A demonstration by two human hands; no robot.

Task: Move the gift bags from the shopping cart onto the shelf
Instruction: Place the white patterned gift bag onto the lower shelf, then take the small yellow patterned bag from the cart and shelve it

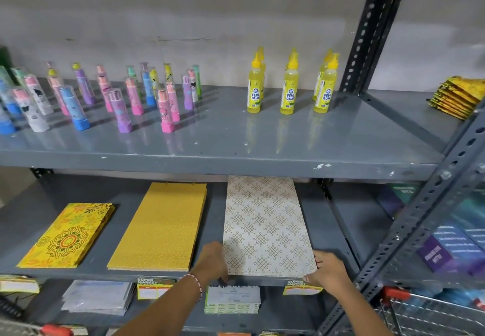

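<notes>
A white gift bag stack with a gold lattice pattern [265,225] lies flat on the middle grey shelf [210,230]. My left hand [214,261] grips its near left corner and my right hand [328,268] grips its near right corner. To the left lie a plain yellow gift bag stack [160,226] and a yellow floral gift bag stack [68,236]. A corner of the wire shopping cart [430,314] with a red handle cap shows at the bottom right.
The upper shelf [210,157] carries several coloured glue sticks [105,97] and yellow gum bottles [290,86]. Dark slotted uprights [367,34] stand at the right, with yellow packets [459,97] and purple boxes [446,246] beyond. Price tags [154,287] hang from the middle shelf's edge, with card packs [232,299] on the shelf below.
</notes>
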